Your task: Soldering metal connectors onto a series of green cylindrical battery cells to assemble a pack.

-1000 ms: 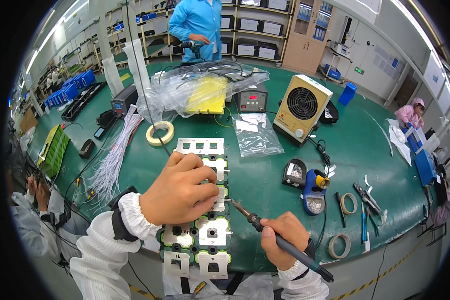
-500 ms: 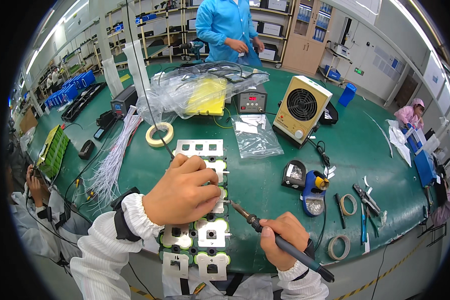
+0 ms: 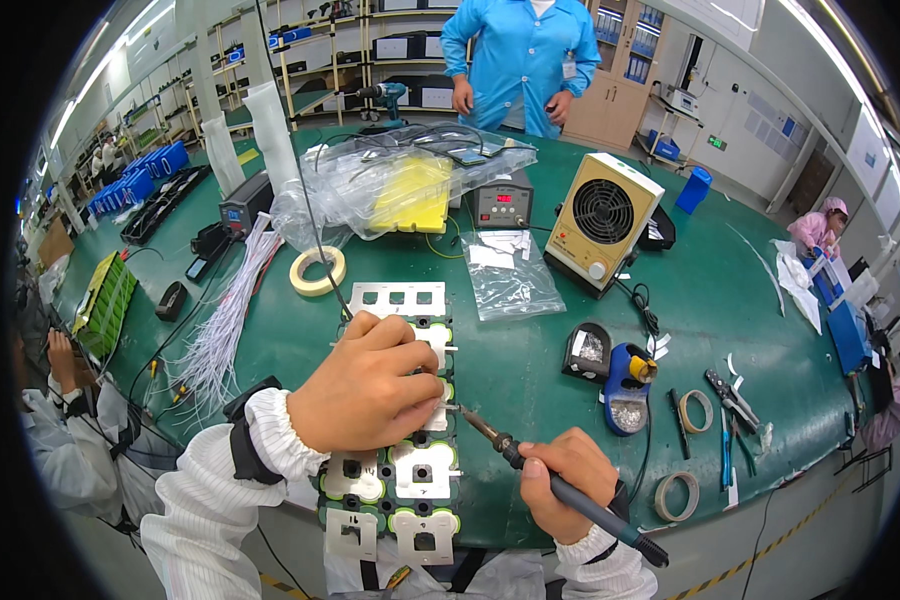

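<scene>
A battery pack of round cells with silvery nickel plates point(image 3: 422, 470) lies in front of me, each plate having a square opening. Over its middle rests my left hand point(image 3: 365, 385), fingers pinched together at a plate; whatever they hold is hidden. A small pale tab point(image 3: 451, 407) sticks out by those fingertips. In my right hand point(image 3: 573, 470) is a soldering iron point(image 3: 595, 512), its tip pointing up and left, just right of that tab and slightly apart from it.
A blue soldering-iron stand point(image 3: 627, 395), tape rolls point(image 3: 678, 495) and pliers point(image 3: 733, 400) lie to the right. Farther back are a fan unit point(image 3: 605, 215), a soldering station point(image 3: 501, 203) and plastic-covered yellow material point(image 3: 413, 195). White wires point(image 3: 220, 330) spread at left. A person in blue point(image 3: 520, 65) stands opposite.
The soldering iron's tip has drawn back slightly to the right from the tab. My left hand stays nearly in place. The person in blue has shifted right and now faces the table.
</scene>
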`<state>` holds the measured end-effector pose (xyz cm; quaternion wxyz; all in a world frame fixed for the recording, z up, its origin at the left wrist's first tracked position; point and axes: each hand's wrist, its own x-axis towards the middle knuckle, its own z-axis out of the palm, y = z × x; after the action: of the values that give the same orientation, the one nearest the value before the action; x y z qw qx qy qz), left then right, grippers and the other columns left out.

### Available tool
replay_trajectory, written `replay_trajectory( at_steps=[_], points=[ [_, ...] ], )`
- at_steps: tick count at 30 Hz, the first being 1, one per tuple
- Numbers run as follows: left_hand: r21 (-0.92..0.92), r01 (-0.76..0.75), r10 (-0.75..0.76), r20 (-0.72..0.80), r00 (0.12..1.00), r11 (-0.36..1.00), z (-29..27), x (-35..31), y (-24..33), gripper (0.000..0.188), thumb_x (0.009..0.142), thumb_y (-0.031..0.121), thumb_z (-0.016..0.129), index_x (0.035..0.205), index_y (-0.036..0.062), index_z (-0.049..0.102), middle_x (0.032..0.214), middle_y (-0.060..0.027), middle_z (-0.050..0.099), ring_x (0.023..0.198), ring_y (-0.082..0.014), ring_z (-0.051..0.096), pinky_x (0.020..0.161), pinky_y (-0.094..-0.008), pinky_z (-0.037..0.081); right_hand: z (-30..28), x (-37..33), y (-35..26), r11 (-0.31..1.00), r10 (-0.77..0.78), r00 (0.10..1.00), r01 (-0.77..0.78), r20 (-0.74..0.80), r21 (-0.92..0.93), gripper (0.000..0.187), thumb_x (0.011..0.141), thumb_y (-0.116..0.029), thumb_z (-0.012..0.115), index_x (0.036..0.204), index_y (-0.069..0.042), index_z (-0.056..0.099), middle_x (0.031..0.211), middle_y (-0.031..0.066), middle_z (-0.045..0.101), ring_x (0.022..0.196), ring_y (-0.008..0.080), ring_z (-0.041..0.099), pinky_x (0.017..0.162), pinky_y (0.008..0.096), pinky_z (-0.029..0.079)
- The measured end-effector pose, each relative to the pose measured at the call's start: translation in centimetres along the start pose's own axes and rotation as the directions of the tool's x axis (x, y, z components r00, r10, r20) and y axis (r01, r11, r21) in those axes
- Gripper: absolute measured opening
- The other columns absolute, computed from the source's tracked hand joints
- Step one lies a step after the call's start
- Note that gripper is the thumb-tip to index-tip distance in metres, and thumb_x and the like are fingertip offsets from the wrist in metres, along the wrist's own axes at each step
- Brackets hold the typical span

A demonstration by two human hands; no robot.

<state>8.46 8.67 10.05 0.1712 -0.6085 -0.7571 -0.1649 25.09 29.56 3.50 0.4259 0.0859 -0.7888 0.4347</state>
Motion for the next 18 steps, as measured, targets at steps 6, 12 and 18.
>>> replay_trajectory(
  at_steps=[6, 12, 18],
  points=[
    [-0.040, 0.060, -0.062, -0.061, 0.996, 0.997, -1.1, 0.1, -1.1, 0.016, 0.077, 0.007, 0.076, 0.092, 0.0131, 0.073, 0.097, 0.0038, 0.068, 0.091, -0.0216, 0.056, 0.086, -0.0379, 0.038, 0.0, 0.1, 0.0, 1.000, 0.001, 1.000, -0.001, 0.011, -0.002, 0.017, 0.074, 0.002, 0.075, 0.091, 0.002, 0.075, 0.066, 0.0069, 0.063, 0.057, 0.0217, 0.058, 0.054, 0.0323, 0.045],
    [-0.082, 0.037, -0.046, -0.101, 0.994, 0.996, -1.2, 0.5, -2.9, 0.015, 0.077, 0.008, 0.075, 0.089, 0.0090, 0.066, 0.098, -0.0006, 0.067, 0.092, -0.0225, 0.056, 0.080, -0.0371, 0.041, -0.5, 1.0, -0.2, 1.000, 0.013, 1.000, -0.013, -0.026, 0.018, 0.017, 0.075, 0.002, 0.074, 0.092, 0.002, 0.075, 0.067, 0.0063, 0.063, 0.057, 0.0218, 0.057, 0.055, 0.0332, 0.045],
    [-0.030, 0.022, -0.024, -0.080, 0.996, 0.999, -1.3, 1.3, -3.9, 0.012, 0.077, 0.008, 0.075, 0.085, 0.0082, 0.065, 0.098, -0.0012, 0.068, 0.093, -0.0225, 0.057, 0.080, -0.0368, 0.041, 0.4, 3.4, 1.1, 1.000, 0.030, 0.999, -0.030, -0.023, -0.007, 0.018, 0.076, 0.002, 0.075, 0.094, 0.001, 0.075, 0.068, 0.0063, 0.064, 0.057, 0.0211, 0.055, 0.056, 0.0333, 0.045]
  ],
)
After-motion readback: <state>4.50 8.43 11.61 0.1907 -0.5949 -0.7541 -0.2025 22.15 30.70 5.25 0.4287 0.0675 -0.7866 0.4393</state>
